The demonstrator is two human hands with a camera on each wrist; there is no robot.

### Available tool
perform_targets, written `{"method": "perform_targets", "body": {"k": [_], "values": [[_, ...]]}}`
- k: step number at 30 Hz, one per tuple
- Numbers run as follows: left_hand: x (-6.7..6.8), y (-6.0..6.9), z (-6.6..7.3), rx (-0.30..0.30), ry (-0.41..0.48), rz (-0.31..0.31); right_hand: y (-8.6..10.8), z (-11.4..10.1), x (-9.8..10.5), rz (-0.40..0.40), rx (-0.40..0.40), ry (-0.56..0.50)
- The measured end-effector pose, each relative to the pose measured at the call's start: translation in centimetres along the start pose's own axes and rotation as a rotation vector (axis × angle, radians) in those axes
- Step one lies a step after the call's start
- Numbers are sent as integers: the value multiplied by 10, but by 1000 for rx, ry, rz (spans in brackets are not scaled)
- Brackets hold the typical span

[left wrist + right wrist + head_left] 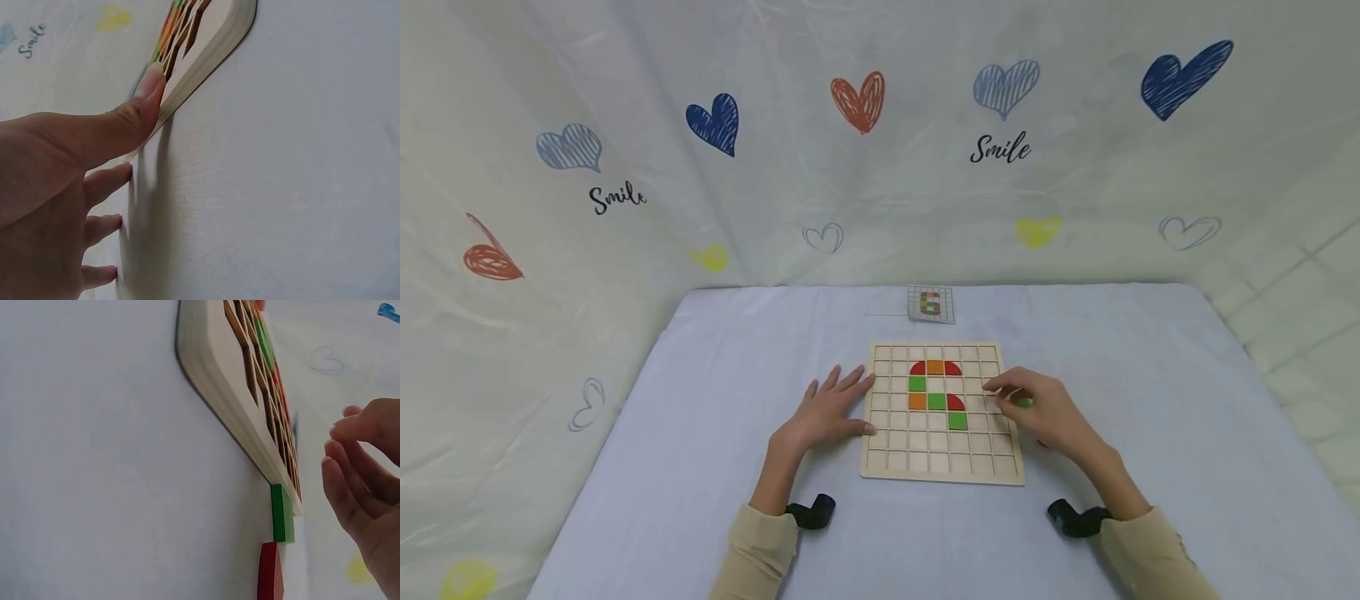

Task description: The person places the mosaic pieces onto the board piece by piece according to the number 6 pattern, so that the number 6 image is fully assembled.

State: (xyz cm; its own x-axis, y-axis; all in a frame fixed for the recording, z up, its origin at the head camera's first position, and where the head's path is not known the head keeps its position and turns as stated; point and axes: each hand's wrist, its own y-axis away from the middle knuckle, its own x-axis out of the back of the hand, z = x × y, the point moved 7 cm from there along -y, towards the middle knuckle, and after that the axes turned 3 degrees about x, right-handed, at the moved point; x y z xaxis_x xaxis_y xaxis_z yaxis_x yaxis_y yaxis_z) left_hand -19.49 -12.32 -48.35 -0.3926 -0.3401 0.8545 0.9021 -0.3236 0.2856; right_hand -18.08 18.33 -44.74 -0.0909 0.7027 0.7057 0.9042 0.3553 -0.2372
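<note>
A wooden grid board (898,461) lies flat, bearing several red, orange and green pieces in its squares. Spread along its left edge, my left hand (827,414) rests its thumb (150,84) on the frame, and its fingers are on or near the cloth. My right hand (1051,410) hovers over the board's right side with bent fingers and thumb close together; I see nothing between the fingertips (337,428). Beneath that hand, a green block (282,514) lies against the board's right edge. Beside it is a red block (270,572), mostly hidden by the hand in the head view.
A small printed card (931,305) with a coloured grid pattern lies behind the board. White cloth (745,358) covers the table, and a curtain (917,183) with hearts hangs at the back and sides. Each wrist wears a black camera (812,512).
</note>
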Motion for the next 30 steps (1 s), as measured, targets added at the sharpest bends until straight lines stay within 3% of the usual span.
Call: {"method": "perform_targets", "body": {"k": [10,19,30], "values": [[-1,-1,-5,23,-11,-5,2,17,6,-27,-103,52],[1,4,-1,-24,6,-5,5,22,8,-26,-89,102],[-1,0,0,-33,-1,-9,8,26,10,-122,-134,94]]}}
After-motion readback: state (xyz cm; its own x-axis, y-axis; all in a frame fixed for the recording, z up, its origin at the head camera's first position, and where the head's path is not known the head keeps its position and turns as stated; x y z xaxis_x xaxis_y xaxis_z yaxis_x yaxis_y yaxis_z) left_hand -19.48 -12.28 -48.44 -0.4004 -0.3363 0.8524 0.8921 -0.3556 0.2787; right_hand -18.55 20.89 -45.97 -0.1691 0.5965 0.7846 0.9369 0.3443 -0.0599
